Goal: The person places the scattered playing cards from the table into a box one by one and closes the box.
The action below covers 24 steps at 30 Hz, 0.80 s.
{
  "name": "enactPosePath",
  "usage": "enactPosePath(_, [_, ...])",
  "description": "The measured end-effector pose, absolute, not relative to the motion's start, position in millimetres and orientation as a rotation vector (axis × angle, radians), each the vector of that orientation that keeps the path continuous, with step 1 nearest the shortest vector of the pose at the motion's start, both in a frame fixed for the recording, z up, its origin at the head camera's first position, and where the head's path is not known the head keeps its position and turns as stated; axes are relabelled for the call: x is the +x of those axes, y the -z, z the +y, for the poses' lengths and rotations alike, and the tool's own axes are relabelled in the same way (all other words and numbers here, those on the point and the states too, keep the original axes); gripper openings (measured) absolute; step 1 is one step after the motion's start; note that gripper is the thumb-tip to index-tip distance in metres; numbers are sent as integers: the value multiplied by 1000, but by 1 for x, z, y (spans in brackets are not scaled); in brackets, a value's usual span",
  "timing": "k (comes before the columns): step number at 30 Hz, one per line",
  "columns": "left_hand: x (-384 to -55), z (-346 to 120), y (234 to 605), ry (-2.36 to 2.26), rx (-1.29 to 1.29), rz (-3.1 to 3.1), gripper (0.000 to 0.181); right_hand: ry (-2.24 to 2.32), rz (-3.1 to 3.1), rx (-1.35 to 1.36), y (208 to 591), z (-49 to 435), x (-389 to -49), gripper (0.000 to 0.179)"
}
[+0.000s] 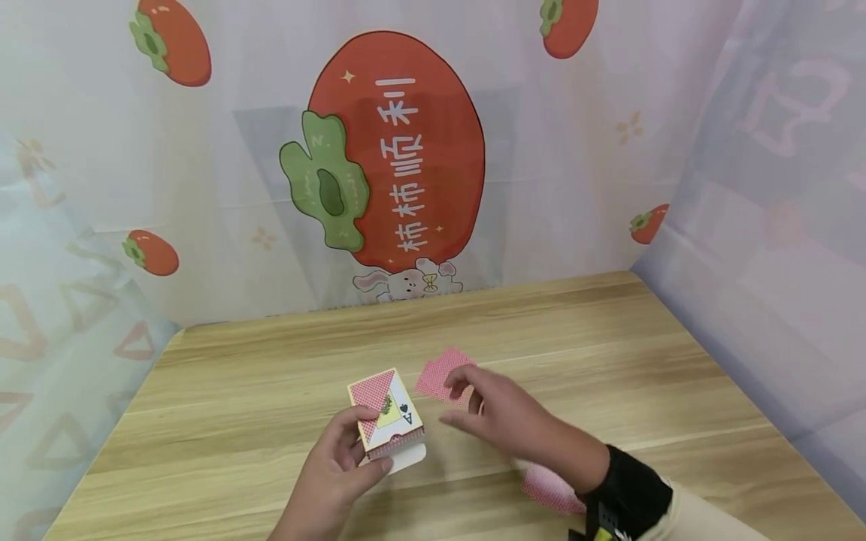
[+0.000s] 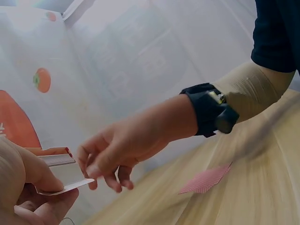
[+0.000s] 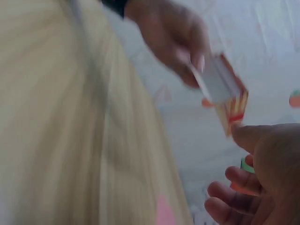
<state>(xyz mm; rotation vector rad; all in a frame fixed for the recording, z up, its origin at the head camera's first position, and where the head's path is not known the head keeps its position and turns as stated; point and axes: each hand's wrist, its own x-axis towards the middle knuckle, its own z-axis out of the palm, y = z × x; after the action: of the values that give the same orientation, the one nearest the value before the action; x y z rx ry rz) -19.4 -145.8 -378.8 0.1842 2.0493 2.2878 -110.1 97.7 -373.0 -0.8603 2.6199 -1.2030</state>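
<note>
My left hand (image 1: 334, 466) holds a playing-card box (image 1: 375, 417), thumb beneath and fingers over its top edge. Its face has a red checked pattern and an ace of spades print. The flap (image 1: 409, 457) hangs open toward me, and the left wrist view shows a pale edge inside the box mouth (image 2: 61, 160). To the right of the box is my right hand (image 1: 507, 413), fingers loosely bent and thumb apart, holding nothing. Red-backed playing cards (image 1: 433, 379) lie on the table, partly hidden behind its fingers.
More red-backed cards (image 1: 551, 492) lie nearer me, partly covered by the right forearm. The wood-grain table (image 1: 237, 421) meets a printed cloth backdrop (image 1: 541, 188) behind and at both sides. A black strap (image 1: 629, 492) with a camera circles the right wrist.
</note>
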Motion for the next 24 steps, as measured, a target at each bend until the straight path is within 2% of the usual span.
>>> enactPosePath(7, [-22, -150, 383, -2295, 201, 2072, 60, 772, 2761, -984, 404, 109, -172, 44])
enactPosePath(12, [-23, -151, 386, -2294, 231, 2065, 59, 656, 2614, -1125, 416, 106, -202, 63])
enactPosePath(16, [-24, -151, 387, -2299, 242, 2058, 58, 600, 2530, -1144, 419, 100, -213, 79])
enactPosePath(24, [-25, -151, 385, -2317, 286, 2060, 57, 364, 2528, -1089, 403, 80, -210, 72])
